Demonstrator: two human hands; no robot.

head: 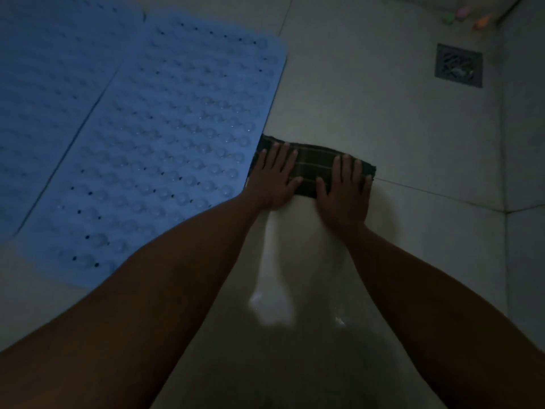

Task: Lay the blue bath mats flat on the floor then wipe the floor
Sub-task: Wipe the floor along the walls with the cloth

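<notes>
Wiping step in hand, judging by the layout: both blue bath mats lie flat, so what's left is the floor. Left hand (275,177) and right hand (343,190) both press palm-down, fingers spread, on a folded dark plaid cloth (312,169); neither is clamped on it, just flat pressure w/ open hands. To do it well, I'd keep weight even on both palms so the cloth doesn't bunch or roll, push in straight overlapping strokes, and probably work toward the floor drain (458,65) at the far right of the floor so water goes that way. Watch the cloth's left end: it's touching or just under the edge of the nearer mat (165,137), can't tell which, so a stroke that way could lift or shove the mat edge. Floor (383,128) is pale tile w/ grout lines; a shiny wet-looking streak runs back from the cloth between the forearms, so refolding to a drier face may be needed soon. Mats: blue, rounded corners, rows of clear suction-type bumps plus small holes, side by side w/ long edges meeting, the second mat (50,93) at the far left. Some small coloured items sit at the far right corner, too blurred to ID. Light's dim overall.
</notes>
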